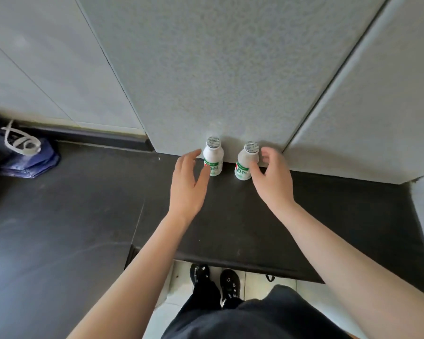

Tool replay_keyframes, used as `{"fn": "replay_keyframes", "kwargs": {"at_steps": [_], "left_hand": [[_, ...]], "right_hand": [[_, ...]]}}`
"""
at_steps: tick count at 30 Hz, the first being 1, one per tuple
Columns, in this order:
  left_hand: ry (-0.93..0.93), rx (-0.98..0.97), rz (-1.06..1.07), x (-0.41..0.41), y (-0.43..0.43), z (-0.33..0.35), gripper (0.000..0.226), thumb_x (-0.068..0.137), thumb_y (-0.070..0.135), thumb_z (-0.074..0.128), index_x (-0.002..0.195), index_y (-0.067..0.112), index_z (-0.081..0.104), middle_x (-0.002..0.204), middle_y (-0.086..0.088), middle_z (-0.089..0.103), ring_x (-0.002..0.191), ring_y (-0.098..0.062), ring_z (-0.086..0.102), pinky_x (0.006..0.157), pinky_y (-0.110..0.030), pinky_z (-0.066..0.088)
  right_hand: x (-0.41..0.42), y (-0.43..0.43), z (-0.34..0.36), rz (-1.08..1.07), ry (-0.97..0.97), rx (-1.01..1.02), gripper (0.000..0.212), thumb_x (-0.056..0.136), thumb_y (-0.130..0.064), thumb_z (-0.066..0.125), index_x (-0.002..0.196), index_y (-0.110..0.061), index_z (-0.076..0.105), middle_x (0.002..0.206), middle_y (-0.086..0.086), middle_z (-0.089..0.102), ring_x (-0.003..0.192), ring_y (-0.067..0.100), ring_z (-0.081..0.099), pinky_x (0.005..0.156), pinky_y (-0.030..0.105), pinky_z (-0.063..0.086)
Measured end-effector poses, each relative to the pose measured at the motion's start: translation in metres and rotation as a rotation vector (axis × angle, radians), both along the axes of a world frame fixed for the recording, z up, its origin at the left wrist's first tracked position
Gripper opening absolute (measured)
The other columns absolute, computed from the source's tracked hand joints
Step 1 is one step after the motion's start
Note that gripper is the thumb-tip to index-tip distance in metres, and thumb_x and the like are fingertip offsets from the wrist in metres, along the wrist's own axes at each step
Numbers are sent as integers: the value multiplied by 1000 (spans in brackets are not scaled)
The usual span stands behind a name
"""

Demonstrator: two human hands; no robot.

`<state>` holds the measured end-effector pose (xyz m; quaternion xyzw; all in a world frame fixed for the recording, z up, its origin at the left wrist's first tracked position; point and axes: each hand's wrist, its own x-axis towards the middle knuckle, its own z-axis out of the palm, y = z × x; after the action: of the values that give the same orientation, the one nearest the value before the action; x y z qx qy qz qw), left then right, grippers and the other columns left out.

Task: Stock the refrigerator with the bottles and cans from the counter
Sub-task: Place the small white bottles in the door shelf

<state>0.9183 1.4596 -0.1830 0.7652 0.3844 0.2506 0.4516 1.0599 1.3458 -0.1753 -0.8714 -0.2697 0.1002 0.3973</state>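
Observation:
Two small white bottles with green labels and foil lids stand upright on the dark counter (71, 216), close to the speckled wall. My left hand (187, 182) is spread open just left of the left bottle (214, 156), its thumb near the label. Beside the right bottle (246, 161), my right hand (274, 179) is open with curled fingers around its right side. I cannot tell if either hand touches a bottle. No refrigerator is in view.
A blue bag with white handles (22, 152) lies on the counter at the far left. Grey wall panels (230, 69) rise right behind the bottles. The counter's front edge (230, 263) runs above my shoes and the tiled floor.

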Motion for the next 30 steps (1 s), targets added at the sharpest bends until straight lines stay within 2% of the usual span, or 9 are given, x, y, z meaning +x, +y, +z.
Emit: {"fn": "replay_keyframes", "kwargs": {"at_steps": [3,6,9,14,17,21,24,27,30], "left_hand": [[11,57,-78,21,15,-2,38,93,25,53,131,25,48,120,17,43,103,10,45,86,-19,38],[29,79,-129,36,24,-5,38,94,25,52,132,22,48,129,8,47,115,-7,47,90,-25,41],[22,76,-143,46,29,-10,37,93,24,53,130,19,50,129,3,49,113,-9,48,87,-22,38],[19,76,-116,53,32,-14,32,92,23,54,124,20,50,118,6,54,90,10,45,72,-6,31],[13,98,-125,53,32,-15,30,92,21,54,122,20,51,115,8,54,90,16,45,73,1,32],[2,57,-66,45,28,-16,31,94,23,53,124,23,50,118,12,54,95,-13,58,82,-22,43],[-49,22,14,28,20,-10,30,94,25,53,124,27,50,114,17,52,98,-11,60,86,-34,51],[-103,31,60,2,9,2,28,93,29,51,121,31,51,112,18,54,95,3,57,81,-28,53],[-113,46,117,-26,-6,14,27,91,38,47,118,39,50,112,20,57,89,3,57,72,-14,48]], "right_hand": [[3,14,-7,-30,16,-49,39,90,-32,56,124,-13,50,122,0,55,111,15,52,88,29,44],[2,21,-10,-74,17,-52,41,90,-34,57,124,-12,51,122,2,55,111,16,52,88,30,44],[2,24,-12,-108,7,-46,40,90,-38,56,119,-12,53,116,2,56,105,16,54,83,29,45],[4,26,-16,-118,-26,-60,36,91,-41,53,114,-14,53,113,1,56,99,14,54,74,23,36],[5,24,-18,-103,-41,-64,34,93,-41,50,113,-14,54,113,0,57,98,13,54,75,25,38],[6,16,-18,-46,-20,-24,31,95,-36,50,115,-13,54,113,-1,59,103,15,56,84,32,46],[3,6,-18,-8,2,19,32,96,-34,49,118,-11,53,117,1,60,108,16,56,90,31,45],[-7,-5,-13,27,25,78,33,96,-36,46,118,-12,51,112,0,58,104,13,55,86,29,47],[-21,-13,-7,79,73,153,26,95,-36,46,113,-18,50,106,-6,55,100,9,56,83,27,49]]}}
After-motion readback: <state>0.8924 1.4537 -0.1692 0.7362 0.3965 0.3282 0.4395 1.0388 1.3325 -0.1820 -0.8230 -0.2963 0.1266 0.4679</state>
